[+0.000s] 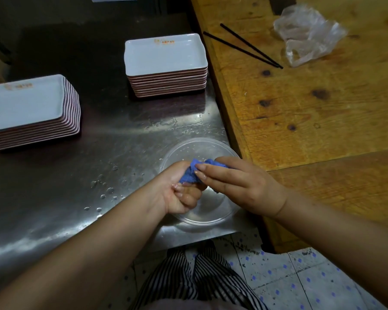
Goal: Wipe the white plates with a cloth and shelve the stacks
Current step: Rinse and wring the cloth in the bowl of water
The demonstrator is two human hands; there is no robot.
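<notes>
Steel counter (54, 198) is wet beside the bowl (211, 218); above it, the cloth (189, 174) is gripped by left hand (179, 193) and right hand (238, 186). Drips could be flung toward nearby plates (164, 54).

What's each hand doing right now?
Left hand: curled round the blue cloth.
Right hand: pinching the cloth's other end, above the clear bowl.

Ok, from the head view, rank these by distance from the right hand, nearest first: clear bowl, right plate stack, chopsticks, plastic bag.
From the right hand:
1. Clear bowl, directly beneath it on the steel counter.
2. Right plate stack, farther back on the counter.
3. Chopsticks, on the wooden table beyond.
4. Plastic bag, farthest, at the table's back right.
</notes>
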